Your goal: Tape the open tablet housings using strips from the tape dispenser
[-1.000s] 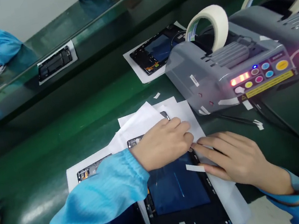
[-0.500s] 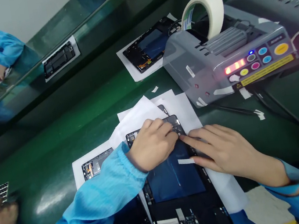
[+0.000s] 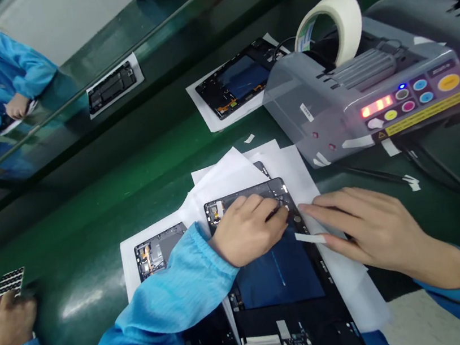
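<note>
An uncased black tablet (image 3: pixel 294 323) with a dark blue battery panel (image 3: pixel 278 274) lies on white paper before me. My left hand (image 3: pixel 253 229) is over its upper part. The fingers are curled together near the upper right edge, and whatever lies beneath them is hidden. To the right, my right hand (image 3: pixel 366 225) hovers at the tablet's side with index finger and thumb apart. A short white tape strip (image 3: pixel 307 237) clings to its thumb tip and sticks out over the battery panel's edge. Under my left forearm lies another opened tablet (image 3: pixel 166 241), partly covered.
A grey tape dispenser (image 3: pixel 355 92) with a tape roll (image 3: pixel 352 24) stands at right, cables trailing. Behind lies another opened tablet (image 3: pixel 238 77) on paper. At far left, a co-worker's hand (image 3: pixel 9 323) holds a patterned card (image 3: pixel 11 282). Another person sits across the bench.
My right hand has drawn away to the right from my left fingers, taking the tape strip with it. My left hand stays on the tablet. The whole view has shifted slightly.
</note>
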`<state>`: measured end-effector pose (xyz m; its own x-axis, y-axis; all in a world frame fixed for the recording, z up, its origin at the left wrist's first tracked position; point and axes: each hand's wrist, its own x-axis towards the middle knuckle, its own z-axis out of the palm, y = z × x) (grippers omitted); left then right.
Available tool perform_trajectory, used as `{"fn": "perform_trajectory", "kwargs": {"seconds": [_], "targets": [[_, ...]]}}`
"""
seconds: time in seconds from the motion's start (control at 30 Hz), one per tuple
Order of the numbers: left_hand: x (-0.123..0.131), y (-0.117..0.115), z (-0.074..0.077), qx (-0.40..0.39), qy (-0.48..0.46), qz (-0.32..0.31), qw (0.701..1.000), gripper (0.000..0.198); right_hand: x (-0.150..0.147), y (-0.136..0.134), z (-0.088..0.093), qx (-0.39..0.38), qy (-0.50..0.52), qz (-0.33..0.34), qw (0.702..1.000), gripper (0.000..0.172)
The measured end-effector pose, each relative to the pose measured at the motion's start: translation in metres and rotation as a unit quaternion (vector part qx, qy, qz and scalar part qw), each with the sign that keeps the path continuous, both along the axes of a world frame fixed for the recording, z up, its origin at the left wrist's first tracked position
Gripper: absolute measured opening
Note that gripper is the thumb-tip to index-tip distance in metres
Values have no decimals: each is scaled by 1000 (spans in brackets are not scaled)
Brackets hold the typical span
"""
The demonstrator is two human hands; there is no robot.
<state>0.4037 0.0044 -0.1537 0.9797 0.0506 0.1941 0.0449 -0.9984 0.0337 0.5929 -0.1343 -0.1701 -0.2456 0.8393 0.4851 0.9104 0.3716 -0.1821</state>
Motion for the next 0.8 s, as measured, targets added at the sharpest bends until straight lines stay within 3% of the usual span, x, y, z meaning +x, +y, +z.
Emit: {"fn": "perform_trajectory", "kwargs": {"seconds": [0.17, 0.33, 0.6, 0.8], "targets": [[-6, -1, -7, 26, -45, -10, 999, 22, 9, 21, 3, -92, -60, 32, 993, 33], [-6, -1, -6, 25, -57, -16, 998, 21, 4, 45, 15, -99, -88, 81, 988, 31], [-5, -1, -6, 43, -82, -22, 995, 17, 8, 44, 16, -80, -55, 114, 989, 30], [-5, -1, -7, 50, -77, -26, 995, 19, 6, 48, 20, -150, -95, 105, 979, 34]]}}
